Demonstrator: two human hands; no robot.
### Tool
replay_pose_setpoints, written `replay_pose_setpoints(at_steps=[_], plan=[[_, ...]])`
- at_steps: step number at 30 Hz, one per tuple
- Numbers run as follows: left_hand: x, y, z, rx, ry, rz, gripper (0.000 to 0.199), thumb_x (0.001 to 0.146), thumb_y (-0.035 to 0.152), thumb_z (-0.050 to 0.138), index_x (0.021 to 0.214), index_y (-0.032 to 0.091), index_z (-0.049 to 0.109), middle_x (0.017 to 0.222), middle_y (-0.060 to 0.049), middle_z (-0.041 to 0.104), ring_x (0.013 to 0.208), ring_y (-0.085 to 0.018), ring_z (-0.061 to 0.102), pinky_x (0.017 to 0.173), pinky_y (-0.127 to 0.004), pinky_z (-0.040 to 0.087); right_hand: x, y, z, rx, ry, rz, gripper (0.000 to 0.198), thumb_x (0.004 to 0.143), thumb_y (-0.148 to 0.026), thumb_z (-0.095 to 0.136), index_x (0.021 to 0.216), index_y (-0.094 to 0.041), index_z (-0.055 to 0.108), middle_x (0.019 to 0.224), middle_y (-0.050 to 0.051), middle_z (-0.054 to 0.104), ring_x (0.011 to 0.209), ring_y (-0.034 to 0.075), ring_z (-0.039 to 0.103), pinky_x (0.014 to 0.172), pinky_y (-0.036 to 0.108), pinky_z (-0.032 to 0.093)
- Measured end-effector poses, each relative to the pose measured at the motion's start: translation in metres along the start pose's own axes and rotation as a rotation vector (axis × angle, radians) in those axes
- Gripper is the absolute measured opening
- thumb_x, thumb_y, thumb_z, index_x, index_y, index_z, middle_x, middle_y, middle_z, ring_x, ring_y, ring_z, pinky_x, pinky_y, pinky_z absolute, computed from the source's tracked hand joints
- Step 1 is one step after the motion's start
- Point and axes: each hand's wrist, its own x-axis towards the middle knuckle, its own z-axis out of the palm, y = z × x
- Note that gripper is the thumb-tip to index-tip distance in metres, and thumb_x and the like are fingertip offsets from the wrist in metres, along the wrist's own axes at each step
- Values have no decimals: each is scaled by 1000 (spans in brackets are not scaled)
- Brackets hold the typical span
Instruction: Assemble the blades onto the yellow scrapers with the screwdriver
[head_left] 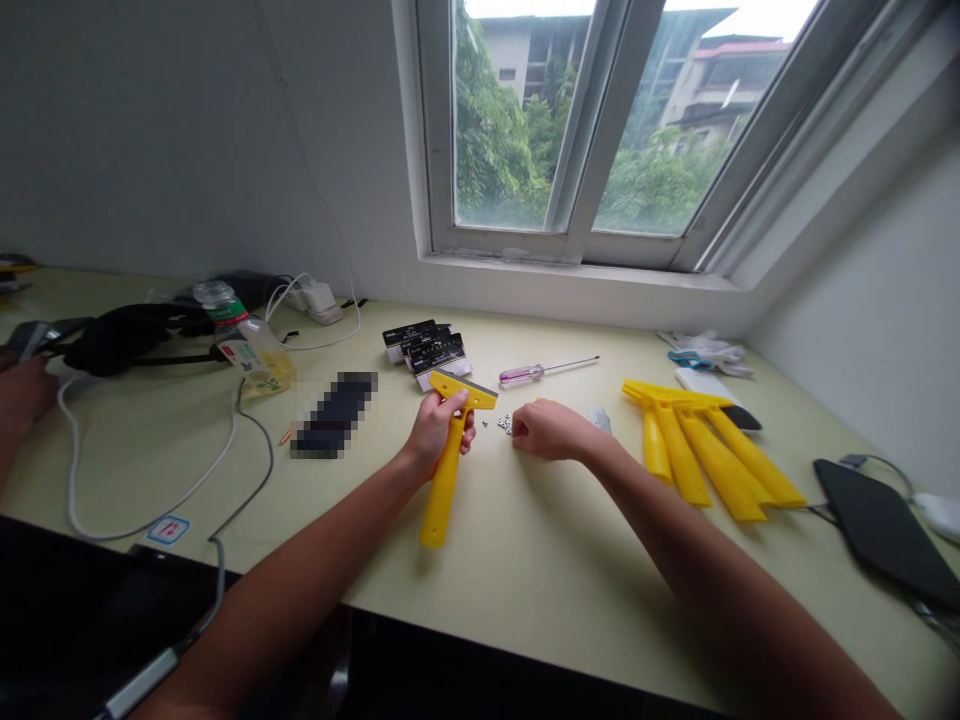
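Observation:
My left hand (427, 437) is closed round a yellow scraper (444, 490) near its head, with the thumb on the head and the handle slanting down toward me. A metal blade edge shows along the top of the head. Close by on the right, my right hand (551, 430) rests at a small pile of screws (504, 424) with its fingers bunched together. Its fingertips are hidden, so I cannot see what they pinch. Beyond the hands lie a screwdriver (523, 374) with a clear, pinkish handle and several black-and-white cards (439, 352).
Several yellow scraper handles (690, 445) lie piled on the right. Behind and beside them are white gloves (709, 352) and a black phone (885, 525). A bottle (251, 350), a pixelated dark object (334, 415) and a white cable (71, 470) are leftward. Another person's hand (26, 395) is far left.

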Motion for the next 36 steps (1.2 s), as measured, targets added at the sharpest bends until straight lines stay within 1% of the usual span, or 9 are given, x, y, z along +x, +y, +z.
replay_pose_setpoints(at_steps=[3,5,10,13,16,20,28,32,36], plan=[[0,-3,0,7,-18,-13,34,77,43,67,83,19,44,64,3,52,42,-8,49,36,-19,34,-2,5,-8,68,-26,-24,12,68,-15,60,64,-19,70,63,4,68,56,15,57,51,25,35],[0,-4,0,13,-29,-23,34,78,43,66,83,19,43,65,3,53,43,-9,49,36,-19,35,-6,8,-20,115,-6,-39,12,70,-17,59,66,-19,70,65,2,69,57,14,57,52,24,36],[-2,-8,2,55,-89,-28,35,79,43,68,86,19,44,66,3,54,44,-9,50,36,-19,37,-19,5,-50,227,167,-127,14,80,-27,56,78,-19,68,76,1,68,67,12,57,63,24,39],[-5,-12,5,109,-178,-35,37,80,45,68,89,19,44,67,3,55,44,-8,50,36,-18,38,-21,-5,-51,303,286,-238,11,81,-25,59,76,-18,66,73,0,66,67,11,55,67,24,39],[-9,-18,8,172,-282,-38,38,82,49,66,90,19,45,66,3,55,42,-8,48,34,-18,37,-16,-13,-44,310,328,-304,7,80,-22,61,77,-18,66,74,0,64,69,11,54,68,24,38],[-14,-24,13,259,-379,-55,40,84,54,62,88,19,43,60,5,52,39,-8,46,32,-19,37,-9,-18,-36,303,295,-336,7,81,-21,61,78,-18,67,74,0,64,70,11,53,68,24,37],[-19,-27,15,395,-376,-36,35,87,50,59,90,19,43,58,6,51,38,-8,46,32,-19,37,-12,-17,-41,383,198,-271,3,76,-21,63,76,-18,64,73,-2,62,66,10,51,61,23,36],[-21,-24,15,399,-374,-28,33,87,48,59,88,19,43,59,4,52,38,-8,47,32,-18,37,-10,-13,-39,540,198,-221,19,71,-23,67,85,-19,55,80,-1,58,69,11,51,61,24,40],[-22,-21,15,419,-375,-15,30,88,45,59,87,19,44,57,5,52,36,-8,46,31,-18,36,-6,-9,-35,793,90,-172,29,71,-27,70,92,-19,53,77,-2,56,69,12,53,59,23,43]])
